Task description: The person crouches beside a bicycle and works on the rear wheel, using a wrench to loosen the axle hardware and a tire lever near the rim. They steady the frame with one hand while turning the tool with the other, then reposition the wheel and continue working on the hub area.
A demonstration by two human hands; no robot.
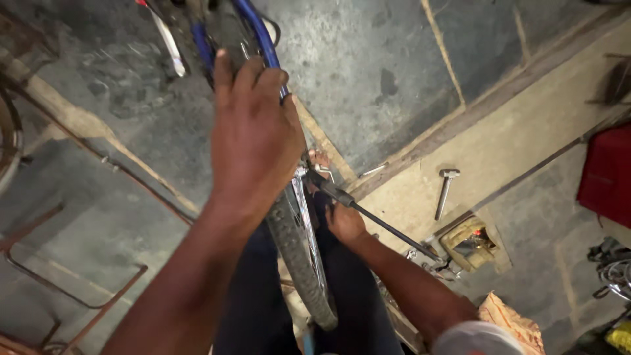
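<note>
Head view, left hand (253, 128) grip on blue frame (259, 33), right hand (343, 222) holding long tool (374, 217)

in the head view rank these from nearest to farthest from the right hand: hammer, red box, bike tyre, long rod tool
From the right hand:
1. Long rod tool, gripped in that hand, running down to the right.
2. Bike tyre, just to its left.
3. Hammer, lying on the floor to the right.
4. Red box, at the far right edge.
</note>
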